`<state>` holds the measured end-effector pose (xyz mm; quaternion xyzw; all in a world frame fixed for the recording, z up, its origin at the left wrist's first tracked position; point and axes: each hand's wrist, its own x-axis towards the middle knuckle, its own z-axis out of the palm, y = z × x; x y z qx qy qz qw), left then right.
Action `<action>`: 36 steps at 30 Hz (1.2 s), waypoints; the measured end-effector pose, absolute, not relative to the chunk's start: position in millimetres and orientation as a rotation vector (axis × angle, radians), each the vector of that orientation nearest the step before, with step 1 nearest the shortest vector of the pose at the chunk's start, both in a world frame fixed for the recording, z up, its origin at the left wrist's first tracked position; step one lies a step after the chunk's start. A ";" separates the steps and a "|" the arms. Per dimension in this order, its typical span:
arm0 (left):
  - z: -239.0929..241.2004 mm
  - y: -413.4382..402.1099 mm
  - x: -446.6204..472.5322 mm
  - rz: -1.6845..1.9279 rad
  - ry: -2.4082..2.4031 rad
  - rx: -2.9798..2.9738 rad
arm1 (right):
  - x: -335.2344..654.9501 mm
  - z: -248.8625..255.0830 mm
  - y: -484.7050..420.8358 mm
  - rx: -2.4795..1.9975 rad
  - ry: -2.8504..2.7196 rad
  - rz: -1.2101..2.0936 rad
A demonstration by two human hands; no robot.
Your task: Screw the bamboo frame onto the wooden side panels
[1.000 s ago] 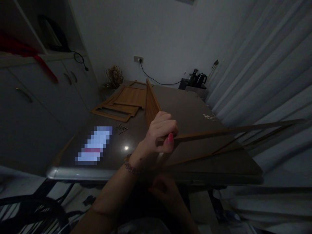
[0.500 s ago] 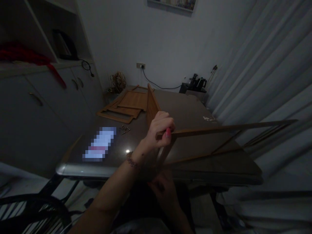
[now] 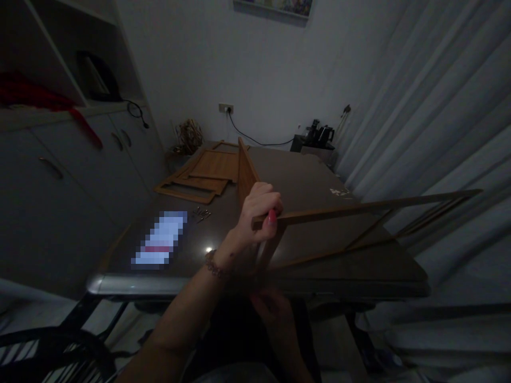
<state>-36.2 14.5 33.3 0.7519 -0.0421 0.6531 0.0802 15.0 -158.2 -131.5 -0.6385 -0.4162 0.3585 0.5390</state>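
My left hand (image 3: 258, 211) is closed around the near top corner of a thin wooden frame (image 3: 371, 205). The frame stands tilted over the dark table (image 3: 311, 175) and stretches to the right, past the table's edge toward the curtain. An upright wooden panel (image 3: 245, 173) stands just behind that hand. My right hand (image 3: 275, 315) is low in shadow below the table's front edge, under the frame's near corner. Its fingers are too dark to read.
Flat wooden panels (image 3: 202, 173) lie stacked at the table's far left. Small screws (image 3: 200, 214) and a blurred paper (image 3: 159, 244) sit nearer. Cabinets (image 3: 59, 175) stand on the left and a curtain (image 3: 439, 133) on the right. A kettle (image 3: 321, 133) stands beyond the table. A chair (image 3: 51, 354) is at bottom left.
My left hand keeps its grip on the frame corner. The hand and frame sit slightly higher and further left in view as the camera shifts. My right hand stays low.
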 end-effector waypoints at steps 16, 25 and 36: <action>32.1 14.6 -36.1 1.938 -0.141 2.273 | 28.2 -161.4 -157.0 -1.405 -1.118 0.412; 32.7 13.3 -36.0 1.935 -0.099 2.282 | 58.2 -156.5 -156.3 -1.385 -1.649 -0.693; 30.5 14.1 -35.5 1.918 -0.158 2.253 | 50.8 -149.6 -150.1 -1.337 -1.636 -0.766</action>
